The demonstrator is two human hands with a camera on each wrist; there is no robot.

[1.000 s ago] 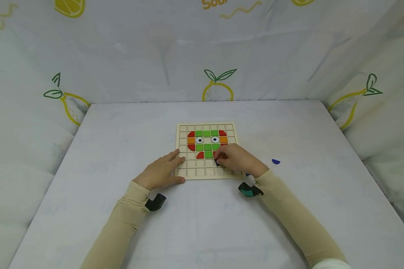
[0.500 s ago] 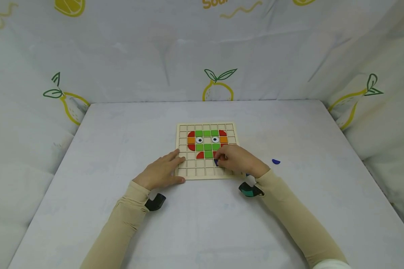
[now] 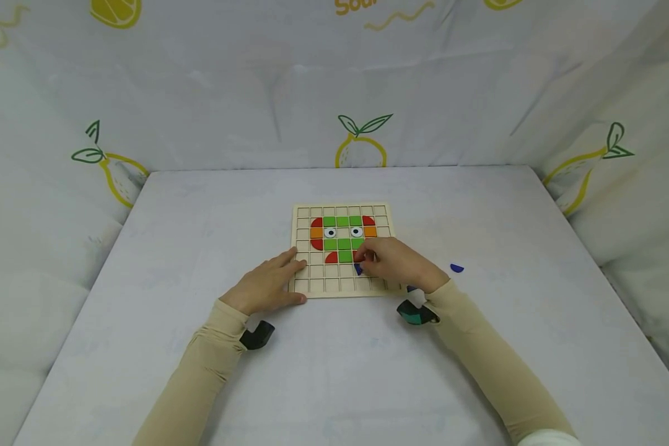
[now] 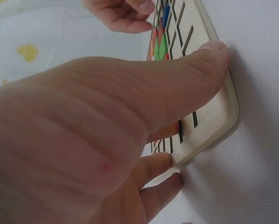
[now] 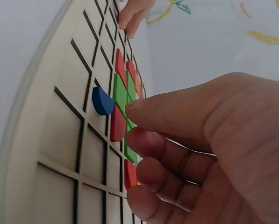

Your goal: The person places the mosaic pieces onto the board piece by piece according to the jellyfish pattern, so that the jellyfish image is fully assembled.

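Observation:
A pale wooden grid board (image 3: 316,285) lies on the white table, with green, red and orange tiles and two eye tiles set in its squares. My left hand (image 3: 266,285) rests on its left edge, fingers spread. In the right wrist view, a blue half-round piece (image 5: 102,101) sits on the grid beside a red tile (image 5: 118,125). My right hand (image 5: 176,140) is just off that piece, its fingers loosely bent and a gap showing between thumb (image 5: 153,112) and blue piece. Part of the tile picture is hidden under the right hand in the head view.
A blue half-round piece (image 3: 457,267) lies on the table to the right of the board. Part of another blue piece (image 3: 411,288) shows beside the board's lower right corner, near the right wrist. White cloth with lemon prints (image 3: 360,148) hangs behind the table.
The right hand has drawn back slightly to the right, and more of the blue piece on the board now shows. The left hand has not moved.

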